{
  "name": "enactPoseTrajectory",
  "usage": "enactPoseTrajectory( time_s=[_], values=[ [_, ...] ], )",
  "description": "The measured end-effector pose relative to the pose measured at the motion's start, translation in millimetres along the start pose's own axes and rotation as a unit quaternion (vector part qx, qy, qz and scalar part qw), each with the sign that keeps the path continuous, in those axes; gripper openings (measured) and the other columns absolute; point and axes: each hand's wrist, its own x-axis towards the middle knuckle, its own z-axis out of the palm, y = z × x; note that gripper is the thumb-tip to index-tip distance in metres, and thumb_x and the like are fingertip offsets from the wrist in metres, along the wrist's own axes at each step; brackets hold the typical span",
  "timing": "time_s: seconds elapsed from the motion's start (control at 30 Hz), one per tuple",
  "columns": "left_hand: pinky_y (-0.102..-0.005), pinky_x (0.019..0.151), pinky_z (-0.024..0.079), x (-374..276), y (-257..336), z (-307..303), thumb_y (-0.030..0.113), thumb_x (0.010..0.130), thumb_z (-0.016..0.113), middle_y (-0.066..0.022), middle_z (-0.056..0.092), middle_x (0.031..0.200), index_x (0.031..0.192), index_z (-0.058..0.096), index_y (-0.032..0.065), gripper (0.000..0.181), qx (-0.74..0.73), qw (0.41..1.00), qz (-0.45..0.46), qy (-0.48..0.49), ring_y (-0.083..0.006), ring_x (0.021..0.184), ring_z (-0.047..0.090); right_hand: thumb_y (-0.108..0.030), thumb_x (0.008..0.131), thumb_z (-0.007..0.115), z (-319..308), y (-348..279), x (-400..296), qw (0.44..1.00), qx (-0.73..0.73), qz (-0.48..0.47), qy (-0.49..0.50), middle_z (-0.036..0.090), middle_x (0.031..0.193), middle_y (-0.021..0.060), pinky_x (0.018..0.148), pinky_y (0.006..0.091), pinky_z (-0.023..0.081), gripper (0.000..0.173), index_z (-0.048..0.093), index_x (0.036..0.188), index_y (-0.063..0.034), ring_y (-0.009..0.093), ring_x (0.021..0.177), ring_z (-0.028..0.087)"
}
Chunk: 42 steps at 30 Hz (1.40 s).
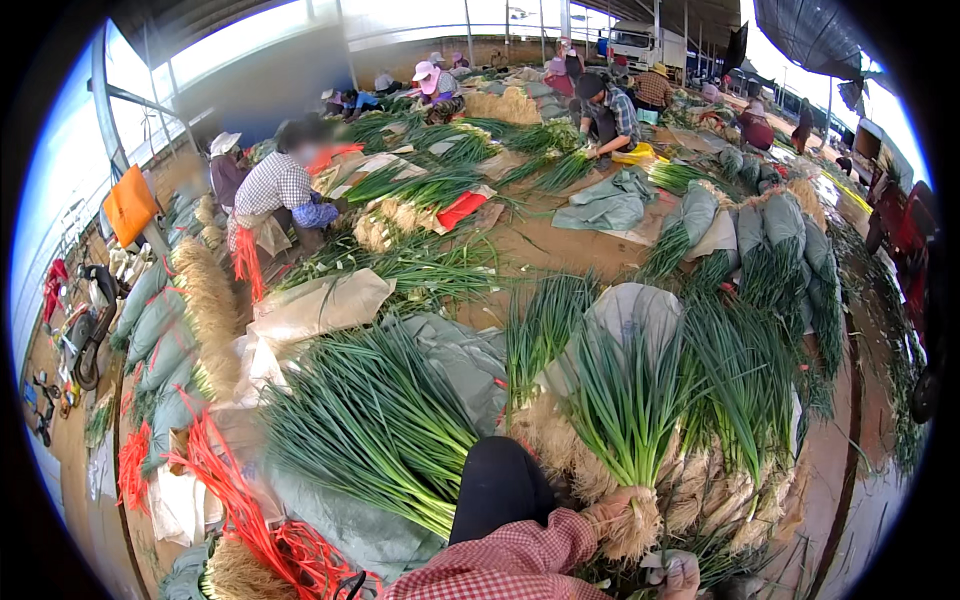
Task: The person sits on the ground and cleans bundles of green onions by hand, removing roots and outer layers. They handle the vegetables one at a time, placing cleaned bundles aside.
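Observation:
My left hand, below a red checked sleeve, grips a bunch of green onions just above its pale roots. The bunch stands nearly upright, leaves pointing away from me. Just below those roots is my right hand, in what looks like a pale glove; its fingers are partly cut off by the frame's lower edge. More green onions lean side by side on the right, roots towards me. To the left of my dark-trousered knee, a large pile of green onions lies on grey-green sheeting.
Red plastic strips lie at lower left. Wrapped onion bundles line the left and the right. A person in a checked shirt crouches at left; another person handles onions farther back. A white truck stands behind.

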Motion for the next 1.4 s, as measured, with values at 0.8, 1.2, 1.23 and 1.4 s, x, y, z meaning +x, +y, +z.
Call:
enactPoseTrajectory(
  time_s=[0.8,1.2,1.23,1.4],
  values=[
    [-0.0348,0.060,0.057,-46,-37,-37,0.009,0.088,0.061,-0.0128,0.064,0.093,0.101,0.058,-0.0031,0.018,0.188,0.982,0.012,0.026,-0.0225,0.071,0.064,-0.014,0.089,0.064,-45,193,164,0.908,0.168,0.323,0.206,0.066,0.089,0.0064,0.067,0.0245,0.049,0.025,0.060,0.109,-0.0002,0.014,0.074,0.060],
    [-0.0343,0.067,0.056,-59,-32,7,0.009,0.089,0.055,-0.0099,0.061,0.088,0.102,0.057,-0.0017,0.017,0.009,0.996,-0.067,0.055,-0.0211,0.075,0.062,-0.008,0.088,0.065,86,127,93,0.790,0.437,0.289,0.317,0.058,0.076,-0.0048,0.061,0.0216,0.044,0.014,0.066,0.102,-0.0079,0.006,0.066,0.048],
    [-0.0344,0.067,0.056,-58,-27,5,0.009,0.089,0.055,-0.0099,0.061,0.088,0.102,0.057,-0.0018,0.017,-0.010,0.996,-0.079,0.037,-0.0213,0.076,0.063,-0.007,0.088,0.064,85,114,94,0.803,0.435,0.261,0.314,0.059,0.076,-0.0050,0.061,0.0216,0.044,0.015,0.066,0.102,-0.0085,0.005,0.066,0.048],
    [-0.0342,0.078,0.056,-60,-26,33,0.008,0.090,0.055,-0.0141,0.062,0.102,0.112,0.054,-0.0023,0.025,-0.002,0.991,-0.136,0.006,-0.0220,0.091,0.063,-0.015,0.090,0.064,49,143,114,0.790,0.463,0.291,0.276,0.059,0.075,-0.0056,0.062,0.0204,0.042,0.013,0.068,0.101,-0.0108,0.005,0.063,0.045]
  ],
)
